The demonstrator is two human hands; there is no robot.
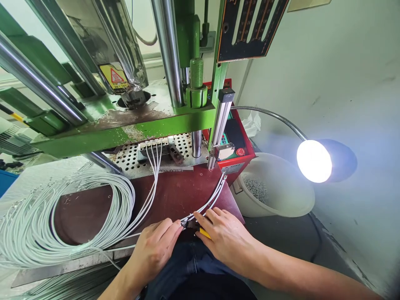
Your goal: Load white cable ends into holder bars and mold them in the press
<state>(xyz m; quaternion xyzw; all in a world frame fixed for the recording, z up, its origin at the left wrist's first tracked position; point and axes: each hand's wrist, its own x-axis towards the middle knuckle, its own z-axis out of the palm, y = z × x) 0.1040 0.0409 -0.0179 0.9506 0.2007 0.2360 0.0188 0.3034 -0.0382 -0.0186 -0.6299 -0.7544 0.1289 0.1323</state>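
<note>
My left hand (158,243) is closed around thin white cables near the table's front edge. Beside it, my right hand (226,233) grips yellow-handled cutting pliers (204,232), whose dark jaws reach toward my left fingertips. Past my right fingers a few white cables (215,192) curve up and to the right across the brown board, with small fittings at their ends. To the left lies a large coil of white cable (123,204). More strands (153,183) run from near the coil up to a metal mold block (153,151) under the press.
A green press (140,131) with steel columns stands over the brown board (175,187). At right are a red control box (246,156), a white bucket (281,196) holding small scraps, and a lit lamp (314,161) on a flexible arm.
</note>
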